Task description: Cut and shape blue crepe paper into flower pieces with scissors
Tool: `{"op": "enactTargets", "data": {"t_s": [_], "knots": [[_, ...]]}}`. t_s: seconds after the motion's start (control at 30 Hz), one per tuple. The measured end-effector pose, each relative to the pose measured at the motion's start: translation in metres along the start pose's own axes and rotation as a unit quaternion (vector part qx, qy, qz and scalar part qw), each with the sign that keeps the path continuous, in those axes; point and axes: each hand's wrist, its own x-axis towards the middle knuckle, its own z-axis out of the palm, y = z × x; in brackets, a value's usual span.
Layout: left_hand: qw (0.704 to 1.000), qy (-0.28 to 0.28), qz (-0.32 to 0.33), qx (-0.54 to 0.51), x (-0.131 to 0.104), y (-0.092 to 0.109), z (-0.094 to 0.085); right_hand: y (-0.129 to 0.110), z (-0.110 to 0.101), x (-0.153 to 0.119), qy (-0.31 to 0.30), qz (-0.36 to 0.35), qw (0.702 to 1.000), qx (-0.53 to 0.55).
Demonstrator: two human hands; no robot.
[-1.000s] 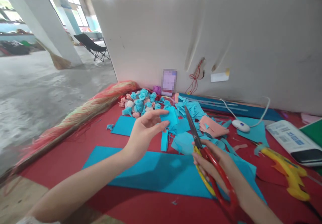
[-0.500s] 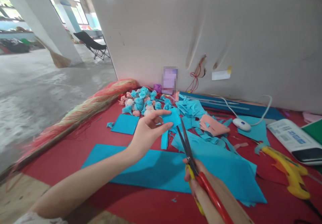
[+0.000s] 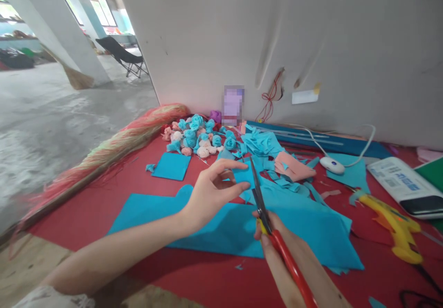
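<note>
My left hand [image 3: 215, 189] is closed, with thumb and forefinger on a small piece of blue crepe paper [image 3: 243, 177]. My right hand [image 3: 285, 248] grips a pair of scissors [image 3: 260, 201] with red and yellow handles. Their blades are parted and point upward, right beside the paper piece. Beneath both hands lies a long folded blue paper strip [image 3: 221, 234]. A rounded bit of blue paper [image 3: 184, 191] sticks out at its upper edge, near my left wrist. A blue paper square [image 3: 171, 166] is flat on the red tabletop, left of my hand.
Blue, pink and white paper flowers [image 3: 194, 137] are heaped at the back. Blue scraps [image 3: 261, 143] and folded pink paper [image 3: 294, 166] sit behind the scissors. On the right are a yellow glue gun [image 3: 398, 227], a white corded device [image 3: 332, 165] and a white box-like device [image 3: 398, 181].
My left hand has moved slightly right and down with the blue piece, closer to the scissors. A rounded blue bit now shows by my left wrist. The view has shifted slightly.
</note>
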Motion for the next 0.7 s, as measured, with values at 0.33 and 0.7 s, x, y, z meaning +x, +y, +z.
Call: {"op": "enactTargets", "data": {"t_s": [0.33, 0.7], "knots": [[1.0, 0.006, -0.024, -0.007, 0.0, 0.003, 0.001, -0.011, 0.003, 0.0, 0.053, -0.01, 0.997, -0.047], [0.996, 0.005, -0.073, -0.043, 0.002, 0.004, -0.002, -0.017, 0.001, -0.003, 0.048, -0.002, 0.998, -0.042]]}}
